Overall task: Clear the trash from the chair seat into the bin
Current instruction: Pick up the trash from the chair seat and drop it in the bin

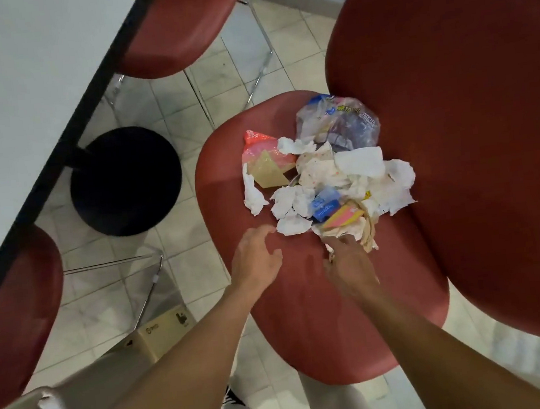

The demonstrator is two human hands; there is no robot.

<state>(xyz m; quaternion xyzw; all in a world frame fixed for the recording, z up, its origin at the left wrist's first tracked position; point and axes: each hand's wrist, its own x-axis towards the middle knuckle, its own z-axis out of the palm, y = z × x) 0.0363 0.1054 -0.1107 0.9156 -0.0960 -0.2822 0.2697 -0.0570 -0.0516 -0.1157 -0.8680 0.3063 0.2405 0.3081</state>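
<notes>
Leftmost, the white table (9, 81) edge runs diagonally, with the round black bin (126, 181) on the tiled floor beside it, well apart from the trash. Next, the left hand (256, 259) hovers over the red chair seat (308, 327), fingers spread and empty, just short of a crumpled white tissue (292, 224). Bare seat lies beneath both forearms. Further right, the right hand (350, 267) touches the near edge of the trash pile (328, 171), its fingers on paper scraps; whether they grip is blurred. Rightmost, the chair backrest (469, 116) rises close behind the pile.
</notes>
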